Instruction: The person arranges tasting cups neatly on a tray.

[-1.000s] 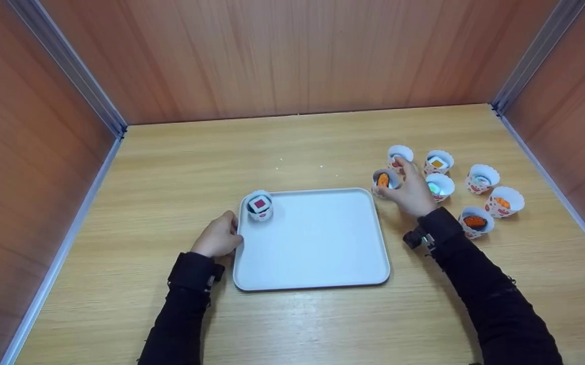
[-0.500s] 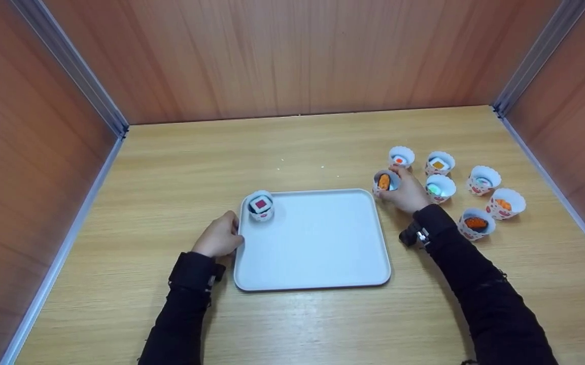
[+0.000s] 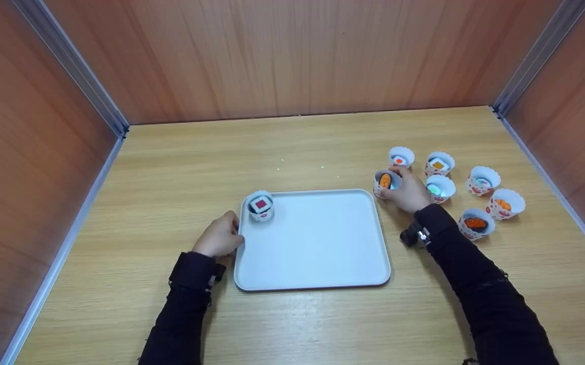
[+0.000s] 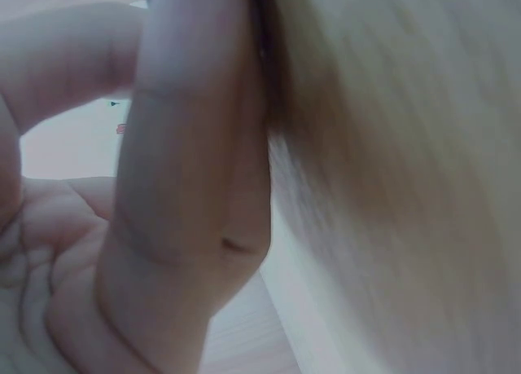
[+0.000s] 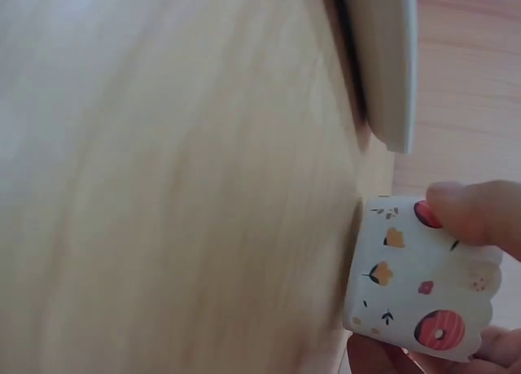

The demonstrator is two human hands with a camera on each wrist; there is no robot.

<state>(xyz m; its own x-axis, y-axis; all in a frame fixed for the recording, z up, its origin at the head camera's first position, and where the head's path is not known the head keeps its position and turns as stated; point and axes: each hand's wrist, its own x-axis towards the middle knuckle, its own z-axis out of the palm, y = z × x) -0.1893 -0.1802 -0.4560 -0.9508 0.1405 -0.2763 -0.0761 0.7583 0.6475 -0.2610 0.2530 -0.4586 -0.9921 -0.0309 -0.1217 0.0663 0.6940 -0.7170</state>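
Note:
My left hand (image 3: 218, 235) grips the left edge of a white tray (image 3: 317, 243), its thumb over the rim. In the left wrist view that hand's fingers (image 4: 187, 146) fill much of the picture. My right hand (image 3: 408, 193) holds a patterned paper baking cup (image 5: 423, 276) between thumb and fingers, just off the tray's back right corner. Inside this cup lies an orange sushi-like piece (image 3: 384, 181). Another cup (image 3: 261, 207), with a white piece topped by a dark red square, stands in the tray's back left corner.
Several more cups with small toy-like pieces stand around the right hand, among them one with a red-orange piece (image 3: 476, 223) and one with a green piece (image 3: 439, 188). Wood-grain panels (image 3: 297, 56) wall the table at the back and both sides. Small white specks lie behind the tray.
My right hand's fingers have come down from in front of the back cup and closed around the cup with the orange piece. The left hand has stayed at the tray's edge.

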